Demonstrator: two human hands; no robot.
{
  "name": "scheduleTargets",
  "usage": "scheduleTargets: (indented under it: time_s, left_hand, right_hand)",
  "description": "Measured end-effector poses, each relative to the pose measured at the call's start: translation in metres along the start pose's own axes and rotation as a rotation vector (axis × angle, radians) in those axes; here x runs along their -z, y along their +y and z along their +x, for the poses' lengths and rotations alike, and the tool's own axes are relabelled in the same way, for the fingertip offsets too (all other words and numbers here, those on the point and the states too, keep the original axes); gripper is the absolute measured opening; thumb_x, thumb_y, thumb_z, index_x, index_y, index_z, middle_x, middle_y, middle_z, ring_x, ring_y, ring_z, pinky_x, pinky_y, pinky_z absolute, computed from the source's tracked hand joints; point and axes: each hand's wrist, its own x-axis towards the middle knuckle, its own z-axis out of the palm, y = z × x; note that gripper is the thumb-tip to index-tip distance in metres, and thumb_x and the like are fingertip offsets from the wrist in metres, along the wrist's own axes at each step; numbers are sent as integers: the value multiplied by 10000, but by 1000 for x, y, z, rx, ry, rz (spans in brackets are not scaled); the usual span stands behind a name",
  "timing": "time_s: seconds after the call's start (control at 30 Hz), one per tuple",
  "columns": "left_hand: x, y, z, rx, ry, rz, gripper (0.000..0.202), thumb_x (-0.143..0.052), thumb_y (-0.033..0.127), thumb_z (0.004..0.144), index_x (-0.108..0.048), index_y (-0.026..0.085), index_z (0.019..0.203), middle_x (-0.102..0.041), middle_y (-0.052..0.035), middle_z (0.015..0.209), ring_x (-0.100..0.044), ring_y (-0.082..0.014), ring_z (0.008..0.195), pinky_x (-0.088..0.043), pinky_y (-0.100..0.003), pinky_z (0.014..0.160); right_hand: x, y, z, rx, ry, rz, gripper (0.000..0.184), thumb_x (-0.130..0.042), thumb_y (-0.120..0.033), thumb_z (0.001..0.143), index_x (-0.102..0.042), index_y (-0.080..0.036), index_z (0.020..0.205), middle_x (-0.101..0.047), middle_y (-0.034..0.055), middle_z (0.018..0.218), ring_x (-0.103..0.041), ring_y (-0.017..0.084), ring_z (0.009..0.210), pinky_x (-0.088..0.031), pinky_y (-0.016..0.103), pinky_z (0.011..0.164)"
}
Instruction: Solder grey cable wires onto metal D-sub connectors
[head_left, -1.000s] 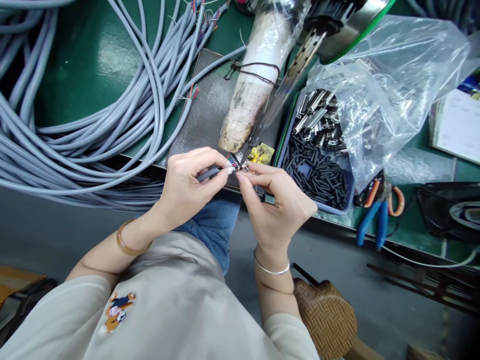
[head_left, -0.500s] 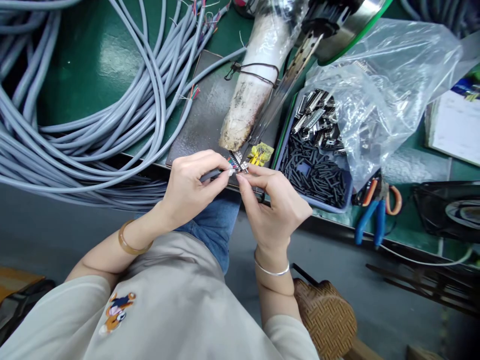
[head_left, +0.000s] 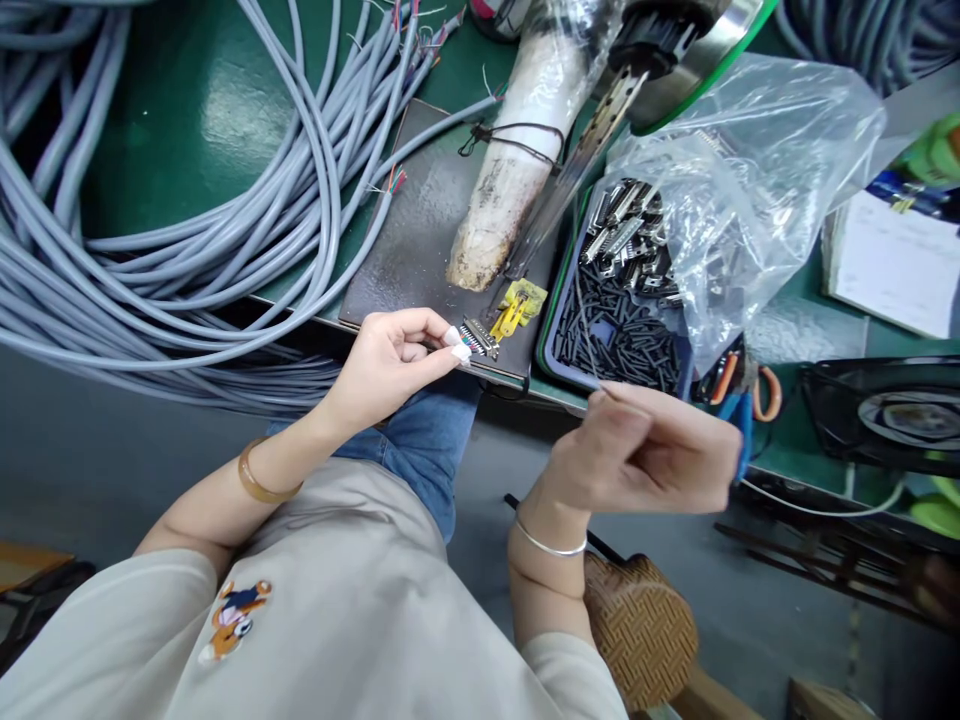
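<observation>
Fingers of left hand [head_left: 390, 362] pinch the stripped end of a grey cable w/ coloured wires [head_left: 466, 340], which meets a small metal multi-pin connector [head_left: 480, 338] at the front edge of the dark rectangular metal plate [head_left: 420, 230]. Yellow clip [head_left: 516, 308] lies just beside the connector on the plate. Right hand [head_left: 645, 455] is well apart from left, off the bench edge, blurred, fingers curled loosely; can't tell if it holds anything. It's just below the blue plastic tray of short black tube pieces [head_left: 622, 335] and near blue-handled pliers [head_left: 739, 415]. Clear plastic bag [head_left: 750, 170] drapes over tray's far side. Big coil of grey cables [head_left: 150, 250] fills the green bench [head_left: 195, 90] at left. White wrapped cylinder [head_left: 517, 150] stands tilted on the plate.
</observation>
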Motion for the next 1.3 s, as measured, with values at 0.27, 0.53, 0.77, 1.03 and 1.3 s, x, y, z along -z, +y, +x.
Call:
scheduleTargets:
  time_s: [0.27,0.53,0.77,1.03,1.3]
  left_hand:
    - [-1,1,-1,-70,49,1,190,-824,252,731,-671,141,752,-633,4,627,-376,-20,425,-268,-170,363]
    - [-2,1,8,-220,171,207,89,-758,214,771,-699,149,760,-673,-18,696,-397,-30,464,-277,-195,412]
    - [-6,14,5,-296,198,348,62,-705,148,817,-699,164,757,-607,18,613,-331,-36,444,-213,-230,404]
    - [-4,12,4,-380,167,488,70,-691,140,830,-708,166,767,-591,44,584,-333,-43,460,-275,-244,456]
    - [-3,7,2,-411,114,515,80,-676,112,844,-703,130,771,-672,27,685,-403,-35,515,-314,-213,505]
  right_hand:
    - [-6,-11,-6,-99,-370,-82,164,-677,-135,927,-678,-236,1055,-804,-2,950,-799,169,833,-653,286,724]
    - [-24,-6,-2,-61,-455,-75,121,-695,-146,911,-618,-230,872,-800,19,969,-789,184,929,-648,340,820]
    - [-27,-5,5,-33,-424,-47,162,-724,-86,873,-659,-232,901,-797,-1,958,-778,166,924,-629,312,823]
    - [-25,-4,4,-10,-458,-79,137,-715,-126,891,-640,-240,876,-795,1,959,-774,157,887,-631,306,792]
    - [-19,-4,0,1,-474,-62,154,-722,-100,878,-635,-227,885,-799,10,949,-782,145,881,-637,268,795]
